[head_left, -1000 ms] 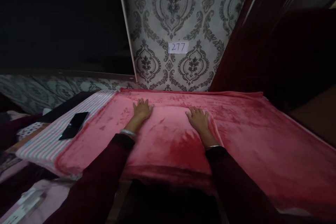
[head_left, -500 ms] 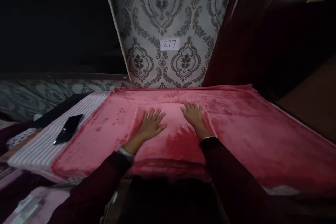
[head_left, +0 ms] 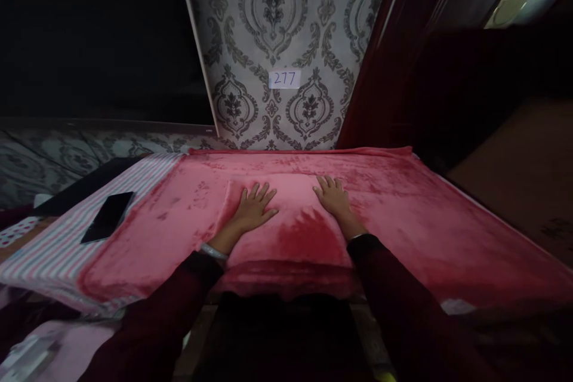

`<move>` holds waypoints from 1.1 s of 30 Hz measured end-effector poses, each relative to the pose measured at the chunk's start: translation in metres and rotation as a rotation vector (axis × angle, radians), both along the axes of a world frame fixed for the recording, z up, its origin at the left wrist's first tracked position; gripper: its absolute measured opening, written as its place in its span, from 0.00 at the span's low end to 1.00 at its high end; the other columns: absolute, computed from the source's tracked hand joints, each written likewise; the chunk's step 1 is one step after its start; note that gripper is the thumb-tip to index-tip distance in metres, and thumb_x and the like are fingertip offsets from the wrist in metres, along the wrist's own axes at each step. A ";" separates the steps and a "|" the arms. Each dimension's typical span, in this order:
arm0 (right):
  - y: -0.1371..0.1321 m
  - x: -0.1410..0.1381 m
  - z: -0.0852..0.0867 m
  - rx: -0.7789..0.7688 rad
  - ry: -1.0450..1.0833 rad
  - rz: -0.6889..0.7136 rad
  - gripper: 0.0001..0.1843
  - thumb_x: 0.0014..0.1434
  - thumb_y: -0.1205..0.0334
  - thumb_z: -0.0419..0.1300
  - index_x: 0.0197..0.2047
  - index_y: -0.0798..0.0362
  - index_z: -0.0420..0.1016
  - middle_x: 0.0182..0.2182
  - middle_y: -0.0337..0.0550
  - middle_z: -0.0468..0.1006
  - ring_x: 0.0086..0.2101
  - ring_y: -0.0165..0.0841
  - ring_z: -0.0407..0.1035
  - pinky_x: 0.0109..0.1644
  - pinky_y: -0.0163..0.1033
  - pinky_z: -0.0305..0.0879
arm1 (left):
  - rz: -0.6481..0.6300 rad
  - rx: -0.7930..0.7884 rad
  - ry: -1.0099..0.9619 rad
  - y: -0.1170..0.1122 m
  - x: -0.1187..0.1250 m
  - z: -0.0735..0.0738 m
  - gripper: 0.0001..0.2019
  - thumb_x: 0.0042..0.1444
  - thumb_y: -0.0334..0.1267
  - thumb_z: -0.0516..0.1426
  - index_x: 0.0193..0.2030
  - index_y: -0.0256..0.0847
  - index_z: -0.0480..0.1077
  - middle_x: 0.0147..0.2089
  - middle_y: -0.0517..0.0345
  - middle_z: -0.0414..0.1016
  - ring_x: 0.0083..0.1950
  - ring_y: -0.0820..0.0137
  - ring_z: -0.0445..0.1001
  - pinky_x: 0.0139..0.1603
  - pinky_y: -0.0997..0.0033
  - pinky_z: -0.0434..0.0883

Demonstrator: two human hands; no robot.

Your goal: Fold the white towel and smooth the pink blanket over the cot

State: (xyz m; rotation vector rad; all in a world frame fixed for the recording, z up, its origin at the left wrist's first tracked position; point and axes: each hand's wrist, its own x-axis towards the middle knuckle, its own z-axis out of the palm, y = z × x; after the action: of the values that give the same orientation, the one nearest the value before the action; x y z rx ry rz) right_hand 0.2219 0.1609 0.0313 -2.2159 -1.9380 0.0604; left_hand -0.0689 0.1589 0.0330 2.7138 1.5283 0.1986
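Note:
A folded piece of plush pink-red fabric (head_left: 286, 221) lies in front of me, with a dark red patch where its pile runs the other way. My left hand (head_left: 254, 208) rests flat on its left part, fingers spread and pointing away. On the upper right edge of the fold lies my right hand (head_left: 333, 196), palm down with the fingers slightly apart. Neither hand grips anything. Under the folded piece spreads a larger sheet of like pink plush (head_left: 412, 227), covering most of the table.
A striped cloth (head_left: 49, 250) shows at the left, with a black phone (head_left: 108, 216) on it. Behind the table is a patterned wall (head_left: 273, 30) bearing a paper labelled 277 (head_left: 285, 79). A large dark screen (head_left: 98, 36) stands back left; brown board (head_left: 519, 173) is at right.
The camera view has turned a little, so the scene sits slightly further left. Both hands stay flat on the fabric; the right hand has shifted slightly right over it.

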 end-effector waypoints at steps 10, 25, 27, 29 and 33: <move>-0.057 0.015 -0.004 0.030 0.005 0.088 0.33 0.74 0.48 0.40 0.78 0.45 0.51 0.76 0.51 0.51 0.74 0.49 0.43 0.70 0.68 0.50 | -0.047 -0.114 0.007 -0.033 -0.044 0.020 0.36 0.69 0.60 0.47 0.77 0.46 0.54 0.80 0.46 0.47 0.80 0.47 0.43 0.76 0.34 0.45; -0.166 0.006 -0.083 0.578 -0.060 0.241 0.31 0.73 0.55 0.47 0.77 0.44 0.54 0.69 0.49 0.65 0.70 0.49 0.54 0.66 0.60 0.61 | -0.041 0.165 -0.261 -0.118 -0.104 -0.048 0.30 0.70 0.50 0.50 0.76 0.48 0.56 0.78 0.50 0.56 0.79 0.54 0.51 0.74 0.41 0.58; -0.175 0.013 -0.088 0.582 0.002 0.278 0.33 0.72 0.54 0.48 0.78 0.43 0.51 0.70 0.48 0.64 0.71 0.50 0.51 0.66 0.60 0.62 | -0.063 0.174 -0.264 -0.124 -0.110 -0.050 0.35 0.66 0.54 0.55 0.77 0.46 0.55 0.78 0.46 0.55 0.79 0.51 0.51 0.74 0.41 0.59; -0.186 0.021 -0.093 0.566 0.063 0.311 0.36 0.71 0.53 0.50 0.79 0.42 0.46 0.71 0.49 0.62 0.70 0.51 0.53 0.66 0.61 0.62 | -0.064 0.186 -0.272 -0.130 -0.114 -0.051 0.39 0.63 0.55 0.59 0.77 0.44 0.55 0.78 0.44 0.55 0.79 0.49 0.51 0.74 0.42 0.60; -0.199 0.033 -0.097 0.515 0.146 0.304 0.40 0.69 0.51 0.55 0.79 0.40 0.44 0.72 0.51 0.60 0.67 0.51 0.60 0.66 0.63 0.63 | -0.045 0.202 -0.295 -0.135 -0.119 -0.050 0.34 0.64 0.43 0.58 0.76 0.44 0.57 0.77 0.44 0.57 0.79 0.49 0.50 0.73 0.42 0.62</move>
State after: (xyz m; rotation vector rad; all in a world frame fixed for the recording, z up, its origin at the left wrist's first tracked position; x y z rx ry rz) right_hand 0.2549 -0.0381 -0.0659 -1.5429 -1.9225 -0.2042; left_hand -0.1879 0.0239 -0.0174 2.7028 1.4307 0.7536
